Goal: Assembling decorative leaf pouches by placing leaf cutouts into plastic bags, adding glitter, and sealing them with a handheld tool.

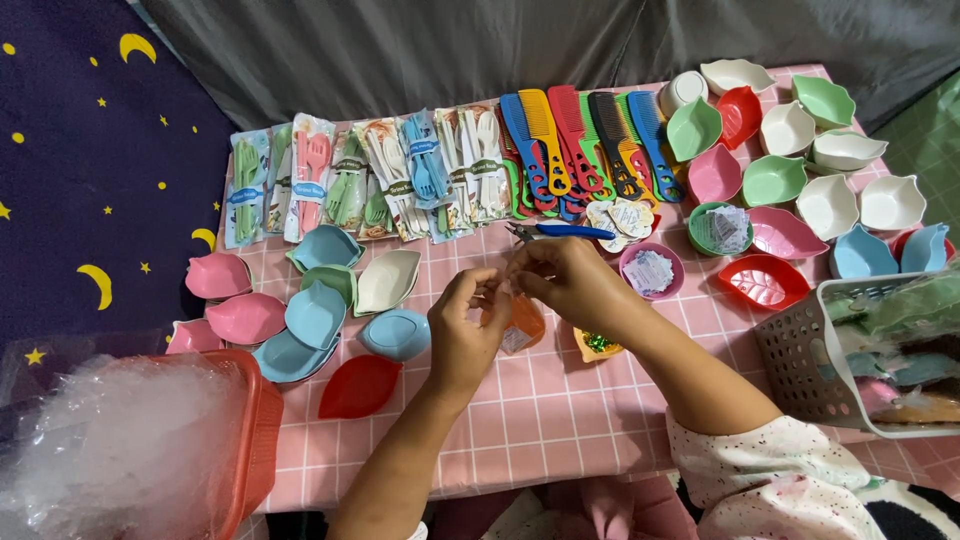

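My left hand [462, 330] and my right hand [570, 282] meet over the middle of the pink checked tablecloth [540, 410]. Both pinch a small clear plastic piece [503, 290] between their fingertips. Just under the hands sits a small orange packet [522, 326]. A tiny yellow dish with something green in it [597, 345] lies below my right wrist. Blue-handled pliers [560, 232] rest on the cloth just beyond the hands.
Packs of plastic cutlery [370, 180] and coloured combs [585, 145] line the far edge. Leaf-shaped dishes lie at left [310, 315] and right [790, 180]. A white basket [860, 360] stands at right, a red basket of clear plastic [130, 450] at left.
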